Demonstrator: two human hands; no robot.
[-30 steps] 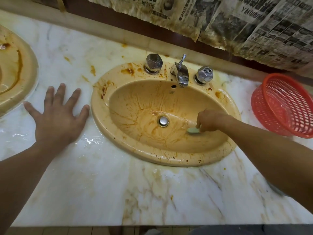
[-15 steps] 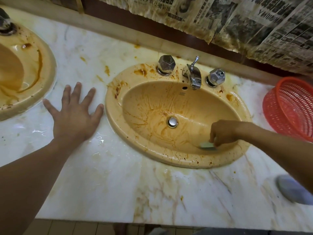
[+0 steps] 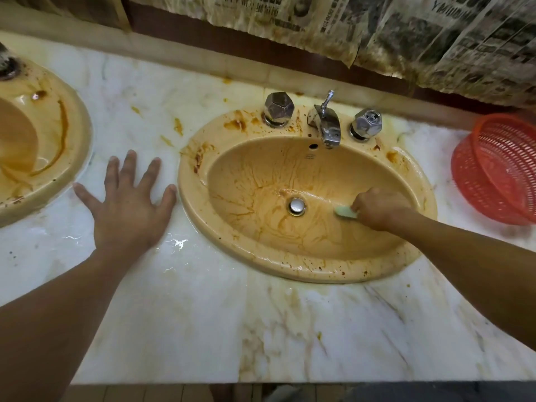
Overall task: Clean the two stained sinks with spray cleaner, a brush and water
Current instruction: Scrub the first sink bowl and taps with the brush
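A yellow oval sink (image 3: 261, 265), streaked with orange-brown stains, sits in the marble counter (image 3: 203, 329) at the centre. My right hand (image 3: 380, 208) is inside its bowl and grips a pale green brush (image 3: 345, 212), whose head lies against the bowl just right of the drain (image 3: 297, 206). My left hand (image 3: 127, 207) lies flat with spread fingers on the wet counter, left of the sink rim. A second stained sink (image 3: 66, 146) shows partly at the left edge.
A chrome faucet (image 3: 326, 123) with two faceted knobs (image 3: 278, 107) stands at the sink's back. A red plastic basket (image 3: 499, 169) rests tilted on the counter at the right. Stained newspaper (image 3: 435, 33) hangs on the wall behind. The counter's front edge runs along the bottom.
My right hand swept the brush down toward the bowl's front right side, then back up beside the drain. The left hand stayed planted on the counter. The camera shifted, showing more of the left sink.
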